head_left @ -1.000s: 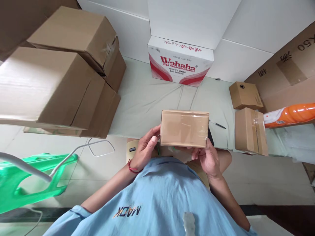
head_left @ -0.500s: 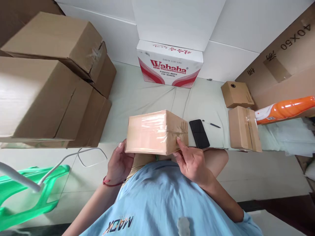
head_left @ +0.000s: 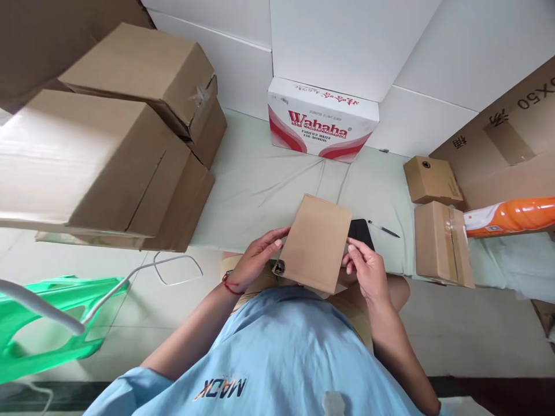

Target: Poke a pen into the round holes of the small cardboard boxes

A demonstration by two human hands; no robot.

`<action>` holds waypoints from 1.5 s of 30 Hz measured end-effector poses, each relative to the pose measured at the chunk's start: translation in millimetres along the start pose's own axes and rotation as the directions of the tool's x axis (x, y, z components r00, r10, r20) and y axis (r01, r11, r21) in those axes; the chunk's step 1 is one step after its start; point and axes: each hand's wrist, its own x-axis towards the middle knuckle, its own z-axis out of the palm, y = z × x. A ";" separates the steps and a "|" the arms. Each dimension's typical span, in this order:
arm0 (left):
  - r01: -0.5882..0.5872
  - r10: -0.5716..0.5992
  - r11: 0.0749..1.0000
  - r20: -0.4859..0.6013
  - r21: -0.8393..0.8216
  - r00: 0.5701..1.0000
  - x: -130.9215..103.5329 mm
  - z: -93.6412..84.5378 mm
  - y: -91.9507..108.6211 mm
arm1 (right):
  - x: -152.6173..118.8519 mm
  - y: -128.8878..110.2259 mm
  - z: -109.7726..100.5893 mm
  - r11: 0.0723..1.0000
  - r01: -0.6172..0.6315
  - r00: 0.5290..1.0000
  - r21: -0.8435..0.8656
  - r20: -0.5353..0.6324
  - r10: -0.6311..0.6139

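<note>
A small brown cardboard box (head_left: pixel 318 240) is held between my two hands above my lap, a plain face turned up toward me. Its lower left corner shows a dark, torn-looking spot. My left hand (head_left: pixel 260 257) grips the box's left side, thumb along the edge and fingers partly hidden. At the right edge, my right hand (head_left: pixel 366 266) pinches the box with thumb and index finger, the other fingers curled. Partly covered by the box and that hand, a black phone (head_left: pixel 362 231) lies on the pale green cloth, with a pen (head_left: pixel 384 229) beside it.
A white and red Wahaha carton (head_left: pixel 321 130) stands against the wall. Large cardboard boxes (head_left: pixel 117 156) are stacked at left. At right are two small boxes (head_left: pixel 436 240) and an orange bottle-shaped object (head_left: pixel 515 216). A green plastic stool (head_left: pixel 39 358) stands on the floor at left.
The box has been turned over, so its shiny taped faces no longer show and a plain face is up. My left hand moved up and right; the right hand shifted to the box's right edge.
</note>
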 end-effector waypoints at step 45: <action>-0.518 0.546 0.550 0.187 0.656 0.817 37.1 29.8 -97.3 | -24.0 -59.3 2.5 0.934 0.355 0.879 0.040 0.327 -0.348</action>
